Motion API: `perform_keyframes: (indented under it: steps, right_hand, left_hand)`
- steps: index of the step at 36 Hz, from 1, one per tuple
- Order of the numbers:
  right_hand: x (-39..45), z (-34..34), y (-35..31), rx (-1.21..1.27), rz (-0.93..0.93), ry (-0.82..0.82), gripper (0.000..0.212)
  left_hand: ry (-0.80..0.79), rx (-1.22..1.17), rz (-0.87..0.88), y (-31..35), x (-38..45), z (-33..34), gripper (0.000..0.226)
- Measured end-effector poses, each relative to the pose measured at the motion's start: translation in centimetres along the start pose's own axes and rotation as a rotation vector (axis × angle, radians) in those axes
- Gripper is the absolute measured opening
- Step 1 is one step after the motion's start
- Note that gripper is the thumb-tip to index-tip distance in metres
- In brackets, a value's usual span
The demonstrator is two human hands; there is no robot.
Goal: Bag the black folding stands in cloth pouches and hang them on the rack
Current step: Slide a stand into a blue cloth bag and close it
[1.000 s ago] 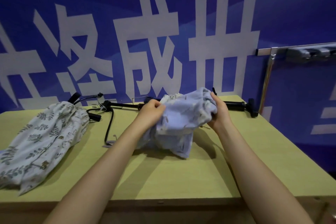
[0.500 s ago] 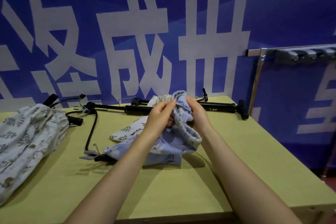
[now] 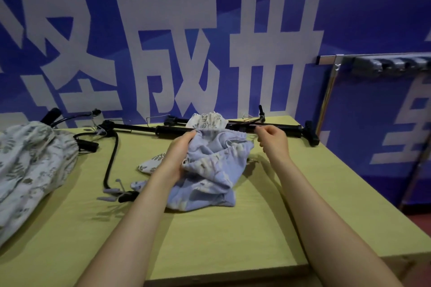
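Head camera looks down on a pale blue cloth pouch (image 3: 210, 175) with a faint leaf print, bunched in a heap near the middle of the yellow-green table (image 3: 210, 240). The left hand (image 3: 177, 158) grips the pouch's upper left edge, fingers curled into the fabric. The right hand (image 3: 272, 142) is raised just right of the pouch with its fingers curled and thumb meeting forefinger; it seems to pinch something thin, perhaps a drawstring, but whether it holds anything cannot be told.

Behind the pouch a black folding stand (image 3: 275, 129) lies lengthwise along the far edge of the table, and a white leaf-print pouch (image 3: 207, 120) is partly draped over its middle. Left of the hands a thin black curved leg or cable (image 3: 110, 161) bends from the stand toward the near side, ending beside small pale clips (image 3: 112, 193). At the far left lies a filled white leaf-print pouch (image 3: 28, 165), with black handles (image 3: 51, 114) poking out of its gathered mouth.

Past the table's right end stands a metal rack (image 3: 331, 81) with grey hooks (image 3: 391, 65) on its top bar. A blue banner (image 3: 349, 7) with large white characters covers the wall behind.
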State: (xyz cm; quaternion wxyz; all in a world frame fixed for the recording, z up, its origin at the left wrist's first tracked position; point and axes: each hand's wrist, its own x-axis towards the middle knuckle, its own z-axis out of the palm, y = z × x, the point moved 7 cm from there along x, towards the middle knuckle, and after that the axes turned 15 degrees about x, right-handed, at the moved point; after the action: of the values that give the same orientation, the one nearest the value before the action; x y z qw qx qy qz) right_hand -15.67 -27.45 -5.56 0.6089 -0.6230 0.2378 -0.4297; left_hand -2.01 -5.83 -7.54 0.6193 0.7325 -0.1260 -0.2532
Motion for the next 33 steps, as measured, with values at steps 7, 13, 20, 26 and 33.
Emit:
perform_keyframes:
  steps: [7, 13, 20, 26, 33]
  right_hand:
    - [-0.8, -2.6, 2.9, -0.377, 0.020, -0.051, 0.020]
    - [-1.7, -0.1, 3.3, -0.804, -0.087, -0.291, 0.033]
    - [-1.6, 0.2, 3.0, -0.822, -0.093, -0.285, 0.020]
    - [-1.5, 0.5, 3.4, -0.943, -0.123, -0.274, 0.029]
    - [-0.8, -0.4, 3.2, -0.677, -0.131, -0.159, 0.030]
  left_hand:
    - [0.072, -0.100, 0.016, -0.1, 0.1, -1.1, 0.034]
    - [0.075, -0.138, 0.007, -1.3, 1.1, -1.7, 0.052]
    - [0.067, -0.085, 0.021, -0.8, -0.8, -0.7, 0.034]
    - [0.033, -0.019, 0.065, -0.4, -1.5, 0.4, 0.034]
    - [0.046, 0.069, 0.096, -0.2, -1.1, 2.0, 0.033]
